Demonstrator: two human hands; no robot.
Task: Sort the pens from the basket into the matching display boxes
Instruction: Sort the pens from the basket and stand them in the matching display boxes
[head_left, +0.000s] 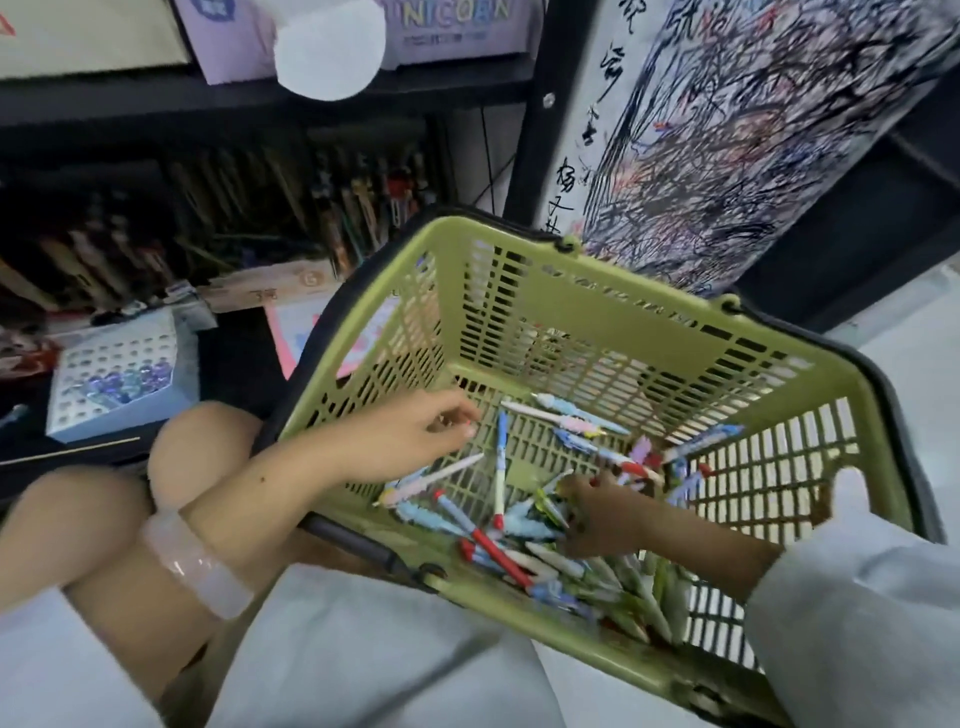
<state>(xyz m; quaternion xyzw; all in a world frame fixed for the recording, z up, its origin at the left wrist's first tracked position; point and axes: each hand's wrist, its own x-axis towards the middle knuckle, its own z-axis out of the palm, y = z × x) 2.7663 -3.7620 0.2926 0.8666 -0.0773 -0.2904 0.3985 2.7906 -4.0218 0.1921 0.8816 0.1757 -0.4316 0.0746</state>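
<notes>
Inside the green basket (649, 322), the left hand (410, 441) curled its fingers (457, 415), apparently empty, above a white pen (441, 475); the right hand (602, 514) gripped pens (540, 509) beneath its fingers.

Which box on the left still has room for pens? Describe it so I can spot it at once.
Start at the green basket and look left, past the knee, to the low dark shelf. There sits a pale blue box whose white top is a grid of round holes. Unlike the dark pen racks behind it, only a few holes near its front hold purple and blue pen caps.
</notes>
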